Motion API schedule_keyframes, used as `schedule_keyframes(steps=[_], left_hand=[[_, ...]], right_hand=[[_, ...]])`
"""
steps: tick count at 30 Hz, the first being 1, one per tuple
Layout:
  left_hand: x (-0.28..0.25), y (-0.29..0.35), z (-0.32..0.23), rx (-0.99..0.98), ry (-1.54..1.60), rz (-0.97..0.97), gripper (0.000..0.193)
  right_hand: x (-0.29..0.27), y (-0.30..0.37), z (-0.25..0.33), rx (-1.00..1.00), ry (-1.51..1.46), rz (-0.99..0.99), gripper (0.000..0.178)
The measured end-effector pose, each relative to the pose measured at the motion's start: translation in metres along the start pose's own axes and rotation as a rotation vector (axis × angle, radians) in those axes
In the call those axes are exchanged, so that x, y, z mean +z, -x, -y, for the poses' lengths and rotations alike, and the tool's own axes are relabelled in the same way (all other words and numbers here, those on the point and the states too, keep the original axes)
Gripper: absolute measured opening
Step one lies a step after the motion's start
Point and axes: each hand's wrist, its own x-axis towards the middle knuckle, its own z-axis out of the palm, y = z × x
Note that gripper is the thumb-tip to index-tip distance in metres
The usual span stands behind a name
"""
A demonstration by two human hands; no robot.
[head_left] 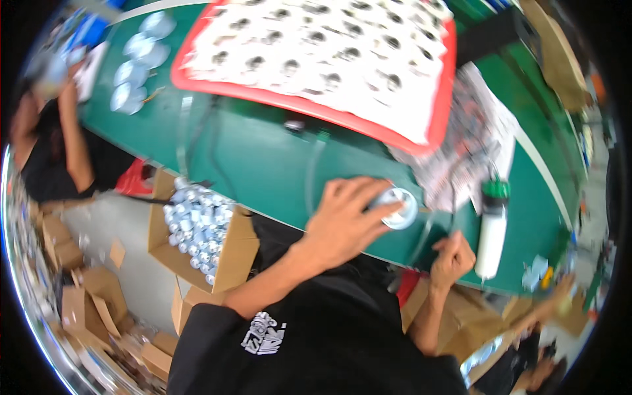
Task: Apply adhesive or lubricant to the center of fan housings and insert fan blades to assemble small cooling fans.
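Observation:
My left hand (pixel 343 220) is closed by thumb and fingers around a round, pale translucent cup-shaped part (pixel 403 216), above the near edge of the green table. To its right, my right hand (pixel 453 259) is curled closed at the table edge. A thin dark line rises just above those fingers, and what they hold is too blurred to name. Right beside this hand lies a white cartridge (pixel 490 245) with a green cap (pixel 496 191). Ahead of both hands stands a red tray (pixel 270 100) with a white lining bearing rows of small dark-centred parts.
A cardboard box (pixel 236 253) full of small pale bulb-like parts stands left, below the table (pixel 263 161). Clear domed covers (pixel 128 97) lie far left. Crumpled plastic (pixel 461 158) lies right of the tray. People sit at the left (pixel 56 155) and lower right (pixel 520 368).

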Motion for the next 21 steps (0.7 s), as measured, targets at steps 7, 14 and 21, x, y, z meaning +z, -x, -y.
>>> schedule_keyframes(steps=[7,14,21], left_hand=[[-0.058,0.023,-0.011,-0.033,0.305,-0.368,0.067],[-0.167,0.045,0.086,-0.422,0.14,-1.104,0.066],[-0.232,0.06,0.279,-0.443,-0.651,-0.816,0.067]], right_hand=[[-0.001,0.007,-0.021,0.145,-0.028,0.021,0.054],[0.0,0.005,-0.011,0.129,-0.043,0.043,0.049],[0.002,-0.002,-0.006,0.168,-0.074,0.066,0.039]])
